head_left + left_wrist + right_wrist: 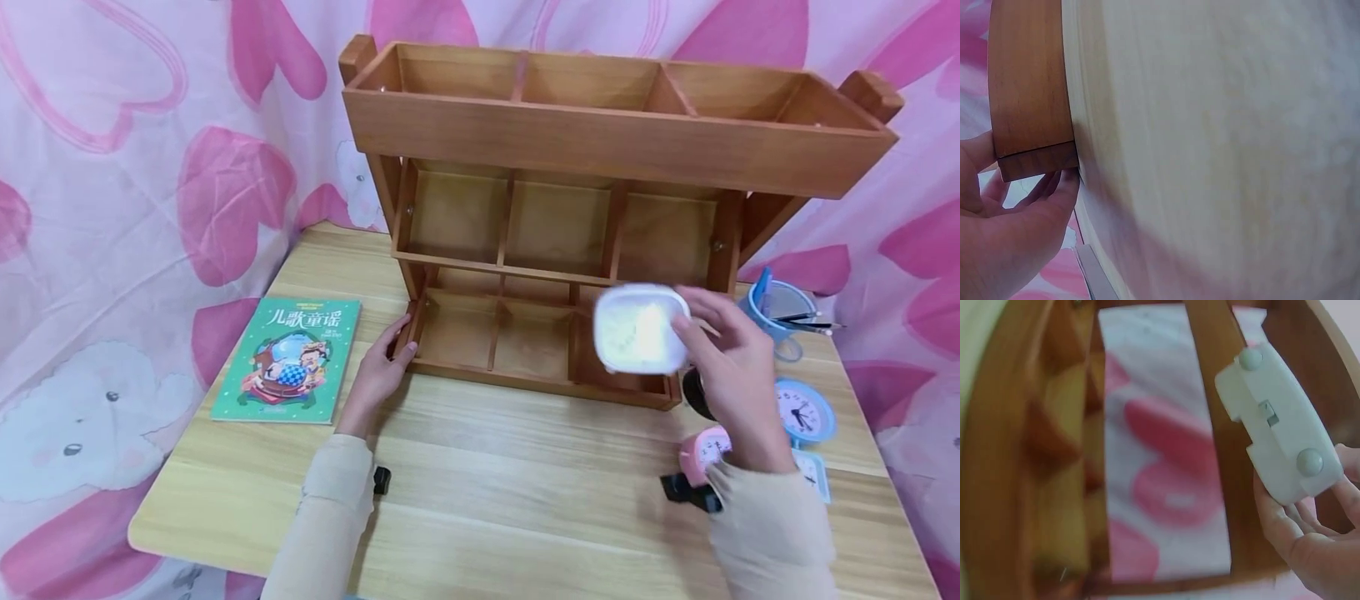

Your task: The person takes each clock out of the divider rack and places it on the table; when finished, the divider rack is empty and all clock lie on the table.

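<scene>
A three-tier wooden shelf (615,142) with open compartments stands at the back of a light wooden table (525,500). My left hand (396,343) grips the shelf's lower left corner, thumb on the front edge and fingers on the side panel. The left wrist view shows those fingers (1047,187) tucked under the shelf corner (1029,81). My right hand (697,325) holds a white square plastic box (637,329) in front of the bottom tier's right compartment. In the right wrist view the white box (1279,425) shows two round feet and a small latch, with my fingers (1285,525) under it.
A green children's book (288,360) lies on the table left of the shelf. At the right stand a blue pen cup (780,308) with pencils, a blue clock (804,410), a pink clock (705,454) and a dark round object (696,392). A pink heart-print cloth hangs behind.
</scene>
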`<state>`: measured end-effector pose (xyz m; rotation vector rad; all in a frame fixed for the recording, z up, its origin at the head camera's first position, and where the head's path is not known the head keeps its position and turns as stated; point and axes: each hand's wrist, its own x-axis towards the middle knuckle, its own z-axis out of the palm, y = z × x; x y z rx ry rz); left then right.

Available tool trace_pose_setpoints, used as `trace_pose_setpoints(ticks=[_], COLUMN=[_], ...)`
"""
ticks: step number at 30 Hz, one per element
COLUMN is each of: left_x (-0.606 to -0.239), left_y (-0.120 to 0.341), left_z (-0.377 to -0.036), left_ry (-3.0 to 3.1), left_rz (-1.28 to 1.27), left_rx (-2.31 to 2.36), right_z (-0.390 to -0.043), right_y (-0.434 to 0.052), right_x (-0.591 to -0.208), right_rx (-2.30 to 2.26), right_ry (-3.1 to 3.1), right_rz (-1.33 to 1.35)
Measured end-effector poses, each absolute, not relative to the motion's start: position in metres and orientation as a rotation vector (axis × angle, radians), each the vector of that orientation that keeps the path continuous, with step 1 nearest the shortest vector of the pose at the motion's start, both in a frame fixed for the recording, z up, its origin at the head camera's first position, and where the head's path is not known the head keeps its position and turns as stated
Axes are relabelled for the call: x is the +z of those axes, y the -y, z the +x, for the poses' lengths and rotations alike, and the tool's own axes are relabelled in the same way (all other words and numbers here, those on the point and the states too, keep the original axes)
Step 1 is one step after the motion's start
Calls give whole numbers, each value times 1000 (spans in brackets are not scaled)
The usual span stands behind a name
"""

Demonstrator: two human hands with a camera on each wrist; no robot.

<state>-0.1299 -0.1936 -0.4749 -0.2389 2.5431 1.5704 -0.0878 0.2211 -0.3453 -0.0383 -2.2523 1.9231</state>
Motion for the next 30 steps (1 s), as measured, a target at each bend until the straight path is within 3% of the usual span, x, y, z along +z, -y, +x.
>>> trace_pose_setpoints(ticks=[5,12,15,22,30], left_x=[-472,-473,-473,-474,-474], left_y=[193,195,195,194,194], left_z=[-129,-129,-130,-130,-132], left_ry=[-2532,-2520,-2529,-2517,-2489], left_rz=[-235,-261,-255,-244,-288], left_rx=[1564,1548,1552,1548,1550], right_z=[-49,3,30,74,92], right_y=[-268,-317,-337,-369,-384], right_x=[-370,-408,-420,-444,-476], right_rx=[1937,2255,2256,1947,1863], right_ry=[2292,1828,1797,1937,2106], right_rz=[-227,-249,-392,-1029,-1217])
